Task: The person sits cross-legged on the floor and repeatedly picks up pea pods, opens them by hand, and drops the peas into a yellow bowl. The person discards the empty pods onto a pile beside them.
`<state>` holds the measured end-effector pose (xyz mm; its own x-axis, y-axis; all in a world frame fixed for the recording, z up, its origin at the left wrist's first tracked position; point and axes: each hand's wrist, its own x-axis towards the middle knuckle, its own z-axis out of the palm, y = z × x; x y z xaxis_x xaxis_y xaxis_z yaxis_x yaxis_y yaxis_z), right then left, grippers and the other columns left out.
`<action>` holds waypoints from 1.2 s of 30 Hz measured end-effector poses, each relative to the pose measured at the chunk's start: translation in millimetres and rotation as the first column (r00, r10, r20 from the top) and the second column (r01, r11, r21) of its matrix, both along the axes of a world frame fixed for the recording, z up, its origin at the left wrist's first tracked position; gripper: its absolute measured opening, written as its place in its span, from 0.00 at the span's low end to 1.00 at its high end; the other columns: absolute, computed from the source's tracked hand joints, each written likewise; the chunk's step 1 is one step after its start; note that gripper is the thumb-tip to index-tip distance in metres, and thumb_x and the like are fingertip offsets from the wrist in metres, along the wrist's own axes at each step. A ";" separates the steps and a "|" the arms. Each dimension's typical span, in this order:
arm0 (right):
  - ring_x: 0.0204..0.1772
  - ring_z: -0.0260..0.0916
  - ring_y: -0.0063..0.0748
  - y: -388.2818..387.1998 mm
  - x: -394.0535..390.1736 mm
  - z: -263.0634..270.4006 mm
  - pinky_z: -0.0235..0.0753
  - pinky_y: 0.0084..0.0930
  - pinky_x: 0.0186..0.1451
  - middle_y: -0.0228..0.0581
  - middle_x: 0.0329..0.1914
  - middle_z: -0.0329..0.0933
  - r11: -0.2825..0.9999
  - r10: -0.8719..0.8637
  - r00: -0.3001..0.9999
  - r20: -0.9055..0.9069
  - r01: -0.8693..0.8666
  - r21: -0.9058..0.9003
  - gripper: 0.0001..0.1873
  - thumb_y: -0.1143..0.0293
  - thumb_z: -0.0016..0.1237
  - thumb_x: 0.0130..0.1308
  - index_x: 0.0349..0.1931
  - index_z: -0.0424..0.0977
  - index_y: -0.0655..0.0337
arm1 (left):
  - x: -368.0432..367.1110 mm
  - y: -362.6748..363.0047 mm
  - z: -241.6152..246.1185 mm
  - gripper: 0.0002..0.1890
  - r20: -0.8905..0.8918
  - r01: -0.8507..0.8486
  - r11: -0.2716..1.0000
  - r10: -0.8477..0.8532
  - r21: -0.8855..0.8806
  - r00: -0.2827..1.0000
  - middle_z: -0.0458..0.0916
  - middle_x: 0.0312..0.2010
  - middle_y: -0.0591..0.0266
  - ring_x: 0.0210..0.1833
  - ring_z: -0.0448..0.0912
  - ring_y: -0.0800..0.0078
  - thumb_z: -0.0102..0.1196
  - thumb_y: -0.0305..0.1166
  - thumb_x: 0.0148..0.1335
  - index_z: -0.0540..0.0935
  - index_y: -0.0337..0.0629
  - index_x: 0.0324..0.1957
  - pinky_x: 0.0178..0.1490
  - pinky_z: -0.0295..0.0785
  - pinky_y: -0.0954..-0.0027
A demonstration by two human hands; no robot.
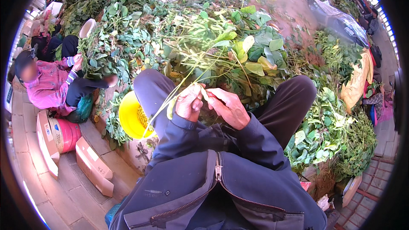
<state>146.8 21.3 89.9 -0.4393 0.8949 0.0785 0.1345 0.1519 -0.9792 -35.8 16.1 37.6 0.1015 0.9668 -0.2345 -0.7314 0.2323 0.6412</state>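
Note:
Above my lap, my left hand is closed around thin green bean-plant stems. Their leafy ends reach forward into the heap, and their bare ends stick out at the lower left. A pale green bean pod stands between my two hands. The fingertips of my right hand pinch at this pod; something small and red shows at them. Another pod hangs beside my left wrist. By my left knee, a yellow bucket holds yellowish picked pieces, partly hidden by my leg.
A large heap of leafy bean plants spreads before me, with more plants at my right. At left, a person in pink sits handling plants. Cardboard pieces and a pink-and-white tub stand on the paving. A yellow sack lies right.

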 end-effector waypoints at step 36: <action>0.29 0.61 0.11 -7.4 -3.2 17.6 0.60 0.14 0.33 0.22 0.31 0.75 0.880 -0.037 0.978 -0.205 -0.065 -0.471 0.12 0.67 0.46 0.76 0.48 0.80 0.64 | 6.4 -10.1 25.3 0.06 -0.073 -0.097 0.994 0.101 0.051 0.992 0.74 0.22 0.72 0.19 0.58 0.88 0.59 0.29 0.71 0.83 0.37 0.37 0.25 0.51 0.78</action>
<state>143.6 13.9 107.5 -0.4725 0.8408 -0.2643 -0.0722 -0.3358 -0.9392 -29.4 6.1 62.9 -0.0117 0.9814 -0.1916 -0.6984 0.1291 0.7040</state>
